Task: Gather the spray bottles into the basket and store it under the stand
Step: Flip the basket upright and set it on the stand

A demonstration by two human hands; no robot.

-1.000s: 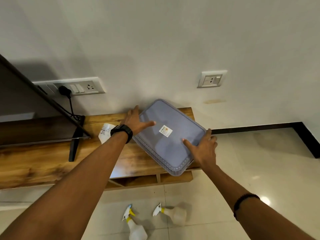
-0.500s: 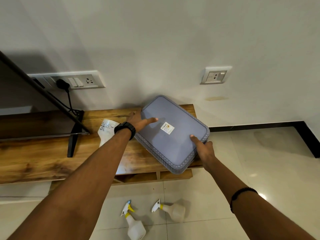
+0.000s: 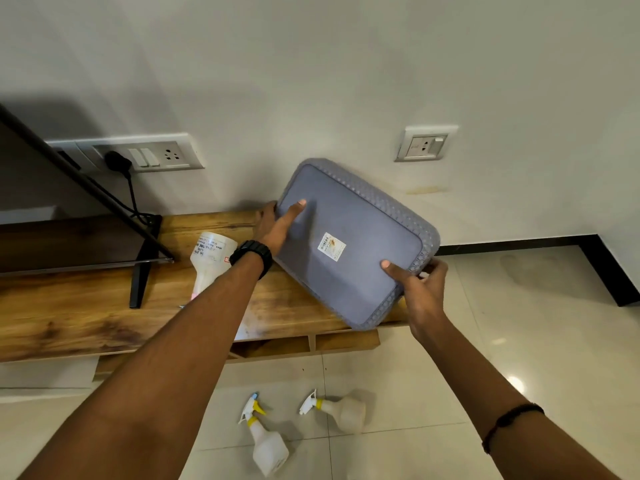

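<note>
A grey plastic basket is tilted up over the right end of the wooden stand, its flat bottom with a small sticker facing me. My left hand grips its left rim, thumb on the bottom. My right hand holds its lower right corner. One white bottle lies on the stand, partly behind my left forearm. Two spray bottles lie on the floor tiles: one with a yellow collar and another to its right.
A television on a black foot stands on the stand's left part. Its cable runs to a switch panel on the wall; a second socket is to the right. Open shelf compartments show below the stand top.
The basket has been lifted and tipped more upright off the stand. My right hand moved from its bottom face to its lower right corner, uncovering more of the white bottle on the stand.
</note>
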